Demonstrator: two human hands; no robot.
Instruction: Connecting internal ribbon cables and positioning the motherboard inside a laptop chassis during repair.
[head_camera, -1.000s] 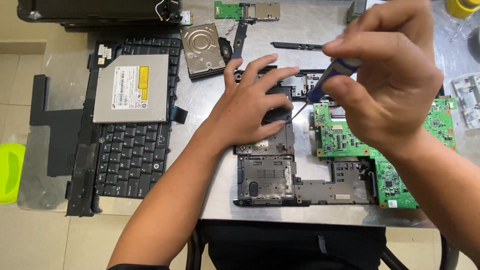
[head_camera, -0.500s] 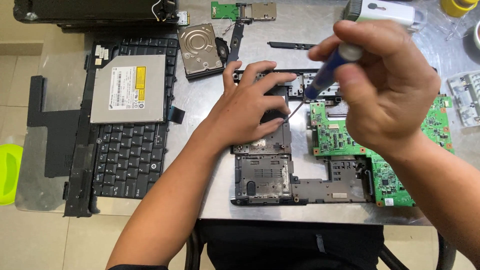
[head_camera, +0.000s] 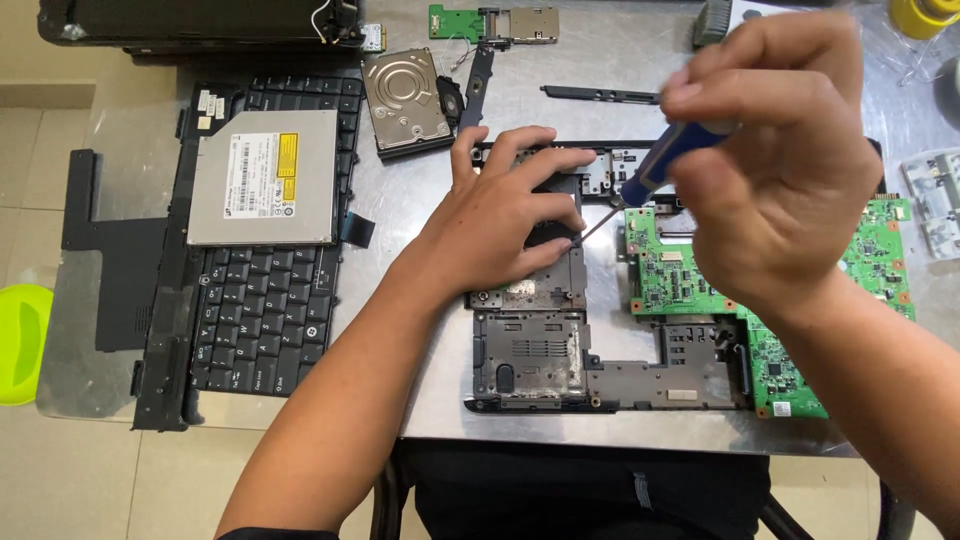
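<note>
Two hands work over a stripped laptop base frame (head_camera: 560, 370), which lies at the near edge of the metal table (head_camera: 640, 60), right in front of the person, so that both arms reach it without stretching. The left hand (head_camera: 505, 215) lies flat and spread on the upper part of the frame, fingers fanned towards the far rail; it seems to pin the frame down so that it does not slide under the tool. The right hand (head_camera: 775, 150) hovers higher and closer to the camera, its fingers pinched round the blue handle of a screwdriver (head_camera: 660, 170). The thin shaft slants down and left, the tip coming to the frame just beside the left fingertips (whether it sits in a screw head cannot be told).

Just right of the frame, partly under the right forearm, lies the green motherboard (head_camera: 690, 275). To the left, well apart, a detached keyboard (head_camera: 265, 320) rests face up with a silver optical drive (head_camera: 265, 178) laid on top, probably parked out of the way. Farther off lie a hard disk (head_camera: 405, 100), a narrow black strip (head_camera: 600, 95) and a small green card (head_camera: 455, 18).
</note>
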